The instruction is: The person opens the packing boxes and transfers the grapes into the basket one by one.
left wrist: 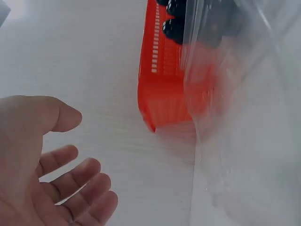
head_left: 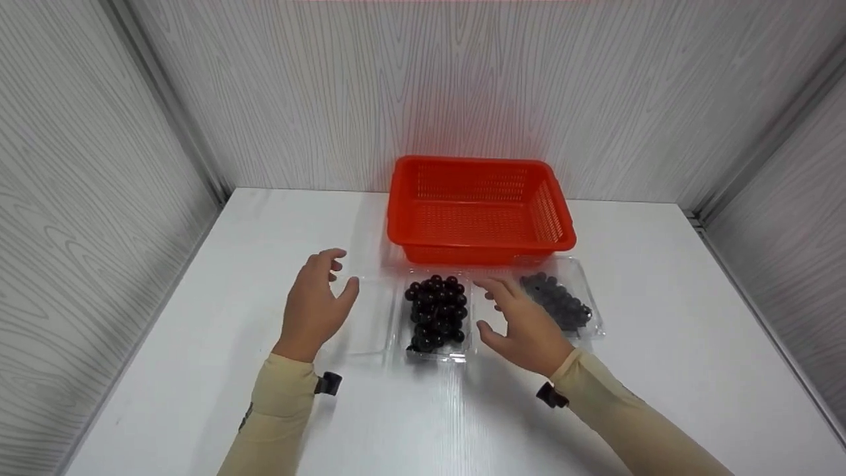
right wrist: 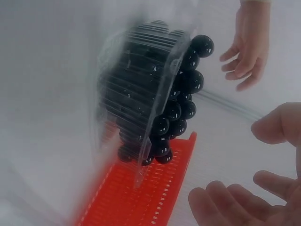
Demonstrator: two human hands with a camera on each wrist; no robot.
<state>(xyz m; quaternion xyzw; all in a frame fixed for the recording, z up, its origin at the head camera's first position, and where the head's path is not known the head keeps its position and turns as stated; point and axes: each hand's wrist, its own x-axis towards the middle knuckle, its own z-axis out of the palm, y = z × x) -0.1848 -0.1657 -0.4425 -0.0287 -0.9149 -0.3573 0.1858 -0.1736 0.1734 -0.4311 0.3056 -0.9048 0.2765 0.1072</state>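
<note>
A bunch of shiny dark grapes (head_left: 436,314) lies in a clear plastic box (head_left: 456,359) at the middle of the table. The box's see-through lid (head_left: 363,318) is folded out flat to the left. My left hand (head_left: 314,304) is over the lid's left side, fingers loosely bent, holding nothing. On the other side, my right hand (head_left: 522,324) hovers between this box and a second clear box (head_left: 598,327) with dark grapes (head_left: 558,301) inside. Nothing is between its relaxed fingers. In the right wrist view, the grapes (right wrist: 181,99) rise above the box's rim.
Behind the boxes stands a red perforated plastic basket (head_left: 479,254), close to the back wall (head_left: 304,99). The basket holds nothing visible in the head view. Pale wood-grain panels (head_left: 73,165) enclose the white table (head_left: 172,370) on the left, right and back.
</note>
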